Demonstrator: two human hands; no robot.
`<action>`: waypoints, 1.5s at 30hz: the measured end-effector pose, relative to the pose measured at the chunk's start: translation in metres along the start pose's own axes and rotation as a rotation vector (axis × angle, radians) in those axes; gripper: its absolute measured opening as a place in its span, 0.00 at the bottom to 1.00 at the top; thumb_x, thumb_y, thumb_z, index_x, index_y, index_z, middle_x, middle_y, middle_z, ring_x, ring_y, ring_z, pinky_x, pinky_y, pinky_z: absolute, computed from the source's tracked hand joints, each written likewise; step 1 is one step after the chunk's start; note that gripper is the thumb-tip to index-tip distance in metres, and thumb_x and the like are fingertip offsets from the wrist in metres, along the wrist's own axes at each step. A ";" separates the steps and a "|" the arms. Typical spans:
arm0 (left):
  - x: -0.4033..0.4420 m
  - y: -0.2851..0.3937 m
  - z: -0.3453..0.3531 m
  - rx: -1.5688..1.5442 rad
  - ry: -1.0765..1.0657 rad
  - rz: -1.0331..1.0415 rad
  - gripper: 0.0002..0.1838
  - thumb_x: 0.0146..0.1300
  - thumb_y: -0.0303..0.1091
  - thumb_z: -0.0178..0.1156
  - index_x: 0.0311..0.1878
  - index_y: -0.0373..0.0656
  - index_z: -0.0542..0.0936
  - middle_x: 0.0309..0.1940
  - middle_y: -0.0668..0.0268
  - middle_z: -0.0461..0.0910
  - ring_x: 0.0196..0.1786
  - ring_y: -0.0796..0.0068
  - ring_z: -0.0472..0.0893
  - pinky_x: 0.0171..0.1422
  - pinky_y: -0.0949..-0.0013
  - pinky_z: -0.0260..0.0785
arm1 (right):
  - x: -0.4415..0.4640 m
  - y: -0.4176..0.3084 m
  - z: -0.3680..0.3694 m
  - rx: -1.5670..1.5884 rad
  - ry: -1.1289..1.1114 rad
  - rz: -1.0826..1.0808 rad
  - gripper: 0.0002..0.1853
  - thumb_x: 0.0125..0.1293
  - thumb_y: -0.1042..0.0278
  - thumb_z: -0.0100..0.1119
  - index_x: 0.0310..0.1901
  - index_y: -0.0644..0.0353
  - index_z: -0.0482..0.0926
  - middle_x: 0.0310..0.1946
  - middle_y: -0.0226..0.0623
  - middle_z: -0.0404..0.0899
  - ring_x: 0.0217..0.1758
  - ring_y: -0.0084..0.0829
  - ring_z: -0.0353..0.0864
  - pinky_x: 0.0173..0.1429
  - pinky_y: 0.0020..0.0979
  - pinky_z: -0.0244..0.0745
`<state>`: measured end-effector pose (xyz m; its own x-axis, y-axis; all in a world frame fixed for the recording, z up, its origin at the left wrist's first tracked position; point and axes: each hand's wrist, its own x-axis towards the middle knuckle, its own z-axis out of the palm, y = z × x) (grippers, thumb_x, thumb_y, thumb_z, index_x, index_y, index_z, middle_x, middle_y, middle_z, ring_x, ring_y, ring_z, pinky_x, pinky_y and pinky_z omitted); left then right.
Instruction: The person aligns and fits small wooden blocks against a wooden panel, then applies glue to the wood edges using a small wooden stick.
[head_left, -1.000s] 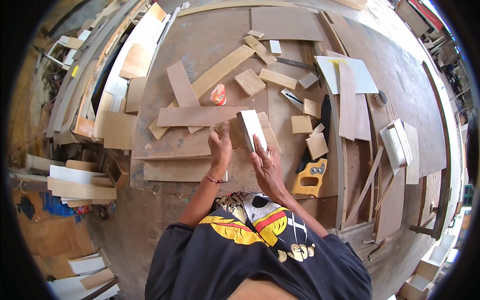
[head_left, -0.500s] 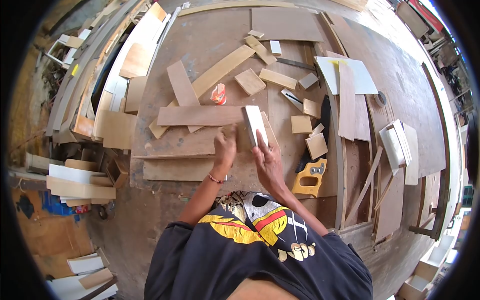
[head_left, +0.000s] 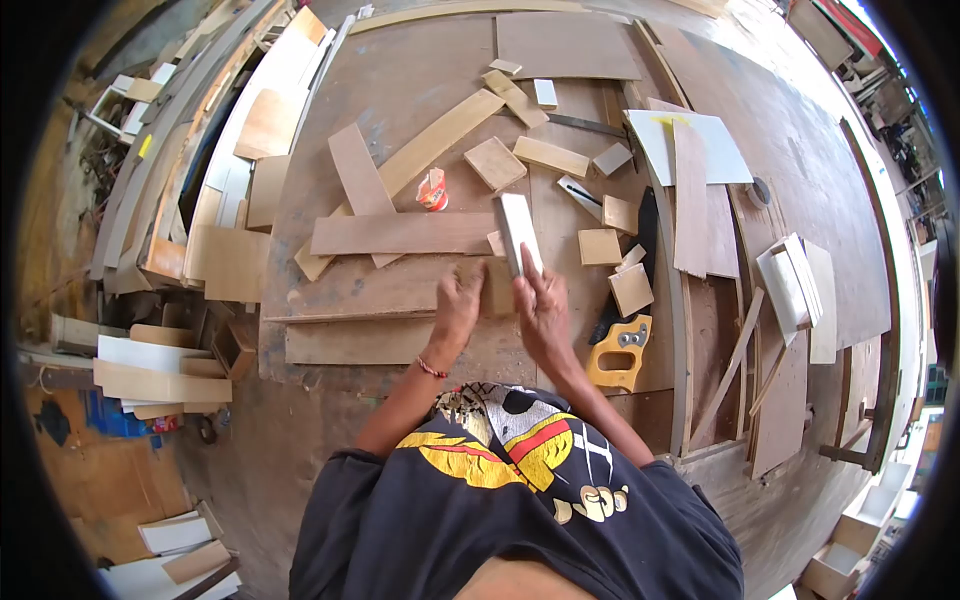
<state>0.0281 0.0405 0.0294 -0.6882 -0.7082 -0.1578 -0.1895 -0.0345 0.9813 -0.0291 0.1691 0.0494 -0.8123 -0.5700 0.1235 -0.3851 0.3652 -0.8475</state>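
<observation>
My right hand [head_left: 545, 315] grips a narrow strip of wood with a white face [head_left: 518, 228], held over the workbench [head_left: 390, 285] and pointing away from me. A finger lies along the strip. My left hand [head_left: 457, 308] is closed beside it, smeared by motion. Between the hands is a blurred brown squarish piece [head_left: 497, 290]; whether my left fingers hold it I cannot make out. Just beyond my left hand lies a flat brown board [head_left: 400, 234]. A small red and white tub [head_left: 432, 190] stands behind that board.
Several wood blocks [head_left: 496, 163] lie scattered at the back and right of the bench. A handsaw with a yellow handle [head_left: 620, 355] lies to the right of my right hand. Boards and a white panel [head_left: 735, 150] lie further right; stacked offcuts [head_left: 165, 375] stand at left.
The white-faced strip has shifted slightly right and turned a little in my right hand. My left hand has moved slightly down and right, and the brown piece between the hands shows more.
</observation>
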 end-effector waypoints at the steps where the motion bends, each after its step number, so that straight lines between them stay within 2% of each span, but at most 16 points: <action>1: -0.012 0.003 0.010 -0.064 -0.001 0.021 0.20 0.65 0.45 0.56 0.42 0.34 0.77 0.35 0.63 0.80 0.32 0.79 0.76 0.36 0.72 0.69 | 0.011 0.005 -0.002 0.051 0.050 0.021 0.24 0.70 0.55 0.44 0.67 0.42 0.61 0.39 0.53 0.74 0.47 0.48 0.69 0.55 0.41 0.64; 3: -0.018 0.002 0.014 -0.122 -0.004 0.040 0.19 0.66 0.45 0.56 0.44 0.35 0.77 0.37 0.64 0.80 0.34 0.80 0.76 0.37 0.73 0.70 | 0.031 0.013 -0.012 0.117 0.016 0.106 0.24 0.71 0.56 0.44 0.67 0.46 0.62 0.33 0.48 0.74 0.42 0.41 0.72 0.50 0.35 0.67; 5: -0.013 -0.003 0.014 -0.477 -0.217 -0.152 0.17 0.67 0.42 0.55 0.46 0.36 0.77 0.39 0.66 0.80 0.38 0.82 0.77 0.42 0.75 0.71 | 0.036 0.018 -0.015 0.435 -0.037 0.207 0.24 0.71 0.56 0.43 0.67 0.48 0.62 0.34 0.44 0.74 0.42 0.37 0.71 0.50 0.34 0.67; 7: -0.010 0.011 0.008 -0.540 -0.278 -0.197 0.16 0.68 0.40 0.53 0.48 0.36 0.76 0.40 0.67 0.80 0.41 0.82 0.78 0.44 0.75 0.72 | 0.035 0.018 -0.021 0.628 -0.058 0.276 0.24 0.71 0.56 0.43 0.67 0.50 0.62 0.35 0.41 0.74 0.43 0.34 0.71 0.52 0.32 0.66; 9: -0.006 0.013 0.003 -0.617 -0.232 -0.249 0.17 0.68 0.43 0.52 0.47 0.38 0.77 0.39 0.68 0.80 0.37 0.80 0.80 0.40 0.74 0.74 | 0.022 0.012 -0.028 0.264 -0.032 0.177 0.23 0.71 0.58 0.44 0.66 0.50 0.63 0.34 0.41 0.74 0.47 0.35 0.70 0.55 0.31 0.65; 11: -0.001 0.001 -0.001 -0.596 -0.240 -0.252 0.18 0.69 0.42 0.51 0.50 0.36 0.74 0.42 0.67 0.79 0.40 0.80 0.79 0.44 0.74 0.73 | 0.001 0.004 -0.027 0.198 -0.043 0.123 0.23 0.69 0.58 0.47 0.66 0.44 0.64 0.41 0.45 0.73 0.51 0.39 0.69 0.57 0.35 0.64; 13: 0.005 -0.011 0.000 -0.620 -0.232 -0.229 0.18 0.68 0.42 0.52 0.49 0.36 0.75 0.42 0.66 0.79 0.40 0.79 0.79 0.43 0.73 0.73 | -0.019 -0.002 -0.018 -0.154 0.004 -0.167 0.23 0.69 0.52 0.45 0.66 0.38 0.65 0.46 0.49 0.69 0.54 0.39 0.67 0.55 0.36 0.66; 16: 0.000 -0.004 -0.001 -0.428 -0.205 -0.159 0.17 0.67 0.42 0.53 0.48 0.36 0.75 0.41 0.65 0.79 0.40 0.78 0.79 0.41 0.73 0.74 | -0.024 -0.011 -0.017 -0.392 -0.047 -0.100 0.23 0.69 0.53 0.47 0.65 0.40 0.66 0.52 0.53 0.67 0.56 0.46 0.65 0.59 0.38 0.63; 17: -0.005 0.002 -0.002 -0.314 -0.216 -0.157 0.17 0.67 0.41 0.53 0.48 0.36 0.75 0.41 0.65 0.79 0.39 0.78 0.79 0.40 0.74 0.74 | -0.016 -0.006 -0.016 -0.390 -0.044 -0.094 0.23 0.69 0.53 0.47 0.65 0.40 0.66 0.52 0.53 0.67 0.56 0.46 0.65 0.59 0.38 0.63; 20: -0.015 0.002 0.011 -0.561 -0.291 -0.226 0.17 0.68 0.42 0.51 0.48 0.37 0.76 0.39 0.66 0.80 0.38 0.77 0.80 0.39 0.74 0.76 | 0.013 0.009 -0.014 0.134 0.089 -0.057 0.23 0.68 0.55 0.48 0.64 0.41 0.67 0.48 0.55 0.70 0.54 0.48 0.67 0.58 0.41 0.63; 22: -0.008 0.002 0.001 -0.657 -0.477 -0.338 0.20 0.68 0.46 0.50 0.52 0.39 0.74 0.44 0.65 0.79 0.43 0.74 0.81 0.44 0.71 0.75 | 0.009 0.001 -0.015 0.066 0.074 -0.095 0.22 0.68 0.55 0.47 0.64 0.41 0.67 0.48 0.56 0.71 0.55 0.50 0.66 0.59 0.42 0.62; 25: -0.007 0.011 -0.003 -0.719 -0.412 -0.370 0.20 0.69 0.45 0.49 0.53 0.38 0.73 0.42 0.64 0.79 0.40 0.75 0.81 0.41 0.73 0.77 | -0.013 -0.012 -0.017 -0.025 0.053 -0.229 0.22 0.68 0.54 0.48 0.64 0.38 0.68 0.50 0.55 0.71 0.57 0.50 0.65 0.61 0.44 0.60; 33: -0.012 -0.014 0.003 -0.737 -0.456 -0.495 0.21 0.68 0.47 0.49 0.56 0.43 0.72 0.41 0.66 0.79 0.39 0.75 0.81 0.39 0.73 0.77 | 0.006 0.003 -0.018 -0.001 0.079 -0.084 0.21 0.68 0.53 0.48 0.63 0.36 0.69 0.49 0.55 0.71 0.56 0.51 0.65 0.59 0.46 0.63; 37: -0.006 0.008 0.000 -0.712 -0.379 -0.413 0.22 0.68 0.48 0.50 0.55 0.41 0.72 0.42 0.66 0.79 0.40 0.73 0.82 0.42 0.71 0.77 | -0.018 -0.013 -0.021 -0.124 0.023 -0.243 0.22 0.67 0.53 0.50 0.63 0.39 0.69 0.54 0.54 0.65 0.57 0.50 0.66 0.59 0.44 0.63; 41: -0.011 -0.005 0.004 -0.759 -0.375 -0.437 0.21 0.69 0.47 0.48 0.56 0.42 0.72 0.41 0.67 0.79 0.40 0.73 0.81 0.44 0.70 0.78 | -0.016 -0.007 -0.019 -0.112 0.025 -0.162 0.22 0.67 0.54 0.50 0.63 0.36 0.69 0.54 0.54 0.66 0.57 0.50 0.66 0.59 0.44 0.64; 45: -0.016 -0.015 0.003 -0.935 -0.483 -0.513 0.17 0.69 0.44 0.48 0.52 0.42 0.74 0.40 0.68 0.79 0.37 0.78 0.81 0.36 0.74 0.78 | 0.015 0.015 -0.015 -0.051 0.061 -0.086 0.22 0.67 0.50 0.48 0.63 0.33 0.69 0.51 0.55 0.68 0.54 0.49 0.69 0.57 0.42 0.65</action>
<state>0.0396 0.0542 0.0163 -0.9136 -0.1258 -0.3868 -0.0718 -0.8861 0.4578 -0.0535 0.1770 0.0466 -0.8001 -0.5552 0.2270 -0.4748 0.3550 -0.8053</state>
